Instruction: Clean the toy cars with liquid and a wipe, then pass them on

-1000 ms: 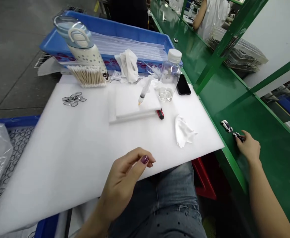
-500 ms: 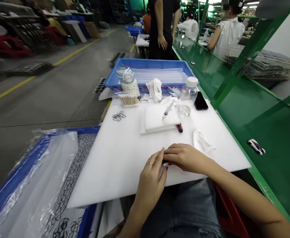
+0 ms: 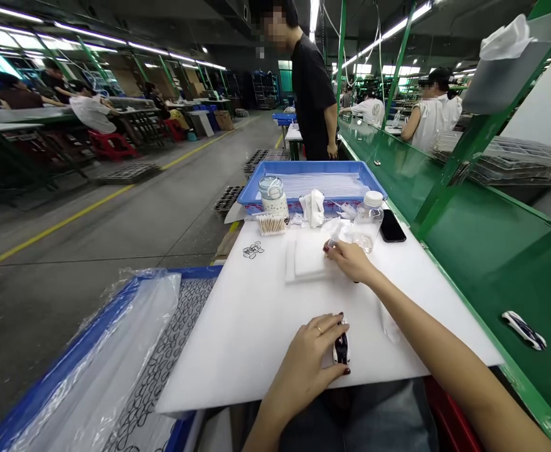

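On the white tabletop (image 3: 238, 339), near its front edge, my left hand (image 3: 304, 361) is closed around a small black-and-white toy car (image 3: 341, 348), thumb at its near end and fingers at its far end. Farther away, my right hand (image 3: 354, 262) pinches the syringe (image 3: 333, 240) above a stack of white foam pads (image 3: 306, 260); the fingers partly cover it. Crumpled white tissue lies behind that hand. To the left of the pads are several thin black rings (image 3: 253, 250) in a loose pile and a box of cotton swabs (image 3: 272, 226).
Along the back stand a lidded jar (image 3: 274, 199), a clear bottle (image 3: 368, 223), a phone (image 3: 392, 227) and a blue tray (image 3: 256, 179). Another blue tray with many rings (image 3: 162, 358) is at lower left. A second toy car (image 3: 524, 329) rests on the green conveyor. A person stands ahead.
My right hand has left my left hand and moved forward to grip the syringe. The toy car, mostly hidden before, now shows under my left hand. The view has tilted up.
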The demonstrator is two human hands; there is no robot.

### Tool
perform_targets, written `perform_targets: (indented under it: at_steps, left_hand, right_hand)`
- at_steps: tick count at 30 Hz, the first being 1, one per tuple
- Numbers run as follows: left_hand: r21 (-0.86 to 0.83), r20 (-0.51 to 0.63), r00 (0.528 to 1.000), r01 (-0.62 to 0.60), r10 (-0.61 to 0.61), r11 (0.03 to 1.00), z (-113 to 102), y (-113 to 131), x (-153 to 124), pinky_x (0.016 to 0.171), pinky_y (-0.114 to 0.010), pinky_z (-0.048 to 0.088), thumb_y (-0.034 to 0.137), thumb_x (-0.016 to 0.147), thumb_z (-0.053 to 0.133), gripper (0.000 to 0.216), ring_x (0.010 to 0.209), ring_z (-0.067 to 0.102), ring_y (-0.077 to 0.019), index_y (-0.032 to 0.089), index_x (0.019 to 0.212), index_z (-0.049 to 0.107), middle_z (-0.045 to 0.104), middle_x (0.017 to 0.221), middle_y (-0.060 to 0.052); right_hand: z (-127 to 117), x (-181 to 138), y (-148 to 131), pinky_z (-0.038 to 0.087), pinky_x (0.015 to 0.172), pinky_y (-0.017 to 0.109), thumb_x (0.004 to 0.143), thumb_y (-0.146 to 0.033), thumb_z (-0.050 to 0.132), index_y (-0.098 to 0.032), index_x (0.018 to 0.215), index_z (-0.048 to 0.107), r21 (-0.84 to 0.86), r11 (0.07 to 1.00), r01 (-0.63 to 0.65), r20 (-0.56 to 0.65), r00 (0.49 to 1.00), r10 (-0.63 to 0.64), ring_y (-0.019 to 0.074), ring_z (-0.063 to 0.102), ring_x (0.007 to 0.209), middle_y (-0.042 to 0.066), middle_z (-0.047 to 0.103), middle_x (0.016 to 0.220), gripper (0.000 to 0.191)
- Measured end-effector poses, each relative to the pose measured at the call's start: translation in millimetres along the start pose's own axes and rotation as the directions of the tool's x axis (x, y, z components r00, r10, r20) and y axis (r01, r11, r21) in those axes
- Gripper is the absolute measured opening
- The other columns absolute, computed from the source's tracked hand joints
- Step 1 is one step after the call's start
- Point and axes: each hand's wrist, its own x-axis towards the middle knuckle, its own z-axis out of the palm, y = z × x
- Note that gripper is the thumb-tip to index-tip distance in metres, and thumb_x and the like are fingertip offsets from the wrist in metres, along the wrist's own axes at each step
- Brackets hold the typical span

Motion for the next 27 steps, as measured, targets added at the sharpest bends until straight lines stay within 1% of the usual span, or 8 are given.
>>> perform_targets:
  at_steps: [4, 9, 14, 17, 19, 22, 25, 27]
  left_hand:
    - [-0.062, -0.122, 0.992, 0.009, -0.017, 0.998, 6.6, 3.0, 6.4, 0.103, -0.047, 0.051, 0.017, 0.061, 0.087, 0.059, 0.118, 0.058, -0.0299, 0.016, 0.117, 0.069, 0.066, 0.127, -0.011]
    - [-0.210, -0.303, 0.938, 0.106, -0.167, 0.972, 19.5, 11.7, 10.7, 0.093, -0.047, 0.055, 0.021, 0.065, 0.083, 0.040, 0.105, 0.064, -0.0283, 0.019, 0.104, 0.074, 0.073, 0.110, -0.007]
    - [-0.309, -0.312, 0.918, 0.144, -0.244, 0.940, 20.6, 11.8, 12.7, 0.095, -0.046, 0.053, 0.027, 0.069, 0.082, 0.035, 0.105, 0.064, -0.0264, 0.024, 0.103, 0.075, 0.074, 0.109, -0.003]
    - [-0.327, -0.306, 0.917, 0.152, -0.257, 0.933, 19.8, 10.4, 12.6, 0.096, -0.045, 0.052, 0.029, 0.069, 0.082, 0.035, 0.107, 0.063, -0.0258, 0.024, 0.103, 0.075, 0.074, 0.108, -0.002]
    - [-0.336, -0.301, 0.916, 0.159, -0.266, 0.928, 19.4, 10.3, 12.2, 0.095, -0.044, 0.052, 0.029, 0.069, 0.082, 0.035, 0.107, 0.063, -0.0255, 0.024, 0.104, 0.076, 0.074, 0.109, -0.002]
    - [-0.333, -0.292, 0.918, 0.164, -0.267, 0.928, 19.2, 11.0, 11.8, 0.094, -0.045, 0.052, 0.028, 0.071, 0.081, 0.035, 0.107, 0.063, -0.0253, 0.024, 0.105, 0.075, 0.073, 0.111, -0.002]
    - [-0.330, -0.309, 0.914, 0.156, -0.263, 0.931, 19.0, 11.6, 12.4, 0.092, -0.045, 0.053, 0.029, 0.070, 0.082, 0.034, 0.105, 0.063, -0.0259, 0.024, 0.103, 0.076, 0.074, 0.109, -0.003]
    - [-0.336, -0.326, 0.908, 0.151, -0.265, 0.930, 18.8, 11.7, 13.2, 0.092, -0.045, 0.052, 0.029, 0.070, 0.082, 0.034, 0.103, 0.064, -0.0261, 0.023, 0.102, 0.076, 0.074, 0.107, -0.003]
  right_hand:
    - [-8.5, -17.3, -1.3, 0.045, 0.084, 0.036, 0.089, -0.040, 0.051, -0.019, 0.091, 0.061, 0.402, 0.915, 0.024, -0.028, 1.000, -0.014, 0.0211, 0.062, 0.091, 0.008, 0.067, 0.098, 0.024]
    - [3.5, -71.7, -1.4, 0.042, 0.080, 0.032, 0.077, -0.031, 0.059, -0.021, 0.093, 0.061, 0.748, 0.662, 0.048, -0.118, 0.991, 0.061, 0.0163, 0.052, 0.081, 0.001, 0.056, 0.083, 0.019]
    - [11.4, -106.6, 3.7, 0.040, 0.081, 0.032, 0.089, -0.047, 0.057, -0.022, 0.087, 0.063, 0.765, 0.643, -0.043, -0.038, 0.993, 0.112, 0.0158, 0.047, 0.081, 0.001, 0.052, 0.085, 0.025]
    - [9.3, -107.9, 3.9, 0.040, 0.088, 0.034, 0.089, -0.033, 0.059, -0.025, 0.100, 0.066, 0.772, 0.633, 0.067, -0.150, 0.986, 0.079, 0.0173, 0.051, 0.092, 0.002, 0.056, 0.091, 0.015]
    - [11.3, -105.9, 5.4, 0.040, 0.087, 0.035, 0.084, -0.025, 0.060, -0.025, 0.104, 0.066, 0.746, 0.657, 0.106, -0.236, 0.965, 0.113, 0.0178, 0.051, 0.090, 0.002, 0.056, 0.090, 0.021]
    - [15.8, -105.8, 5.9, 0.038, 0.077, 0.034, 0.077, -0.025, 0.064, -0.024, 0.102, 0.066, 0.715, 0.699, -0.014, -0.177, 0.964, 0.201, 0.0165, 0.045, 0.077, -0.001, 0.048, 0.078, 0.025]
    - [10.4, -111.7, -5.5, 0.036, 0.070, 0.033, 0.080, -0.050, 0.063, -0.023, 0.097, 0.065, 0.816, 0.577, 0.001, -0.075, 0.992, 0.104, 0.0163, 0.041, 0.071, -0.001, 0.044, 0.074, 0.032]
    - [2.5, -116.2, -18.7, 0.034, 0.064, 0.033, 0.081, -0.072, 0.048, -0.021, 0.074, 0.059, 0.899, 0.429, 0.089, -0.089, 0.996, -0.021, 0.0160, 0.038, 0.064, 0.000, 0.041, 0.067, 0.052]
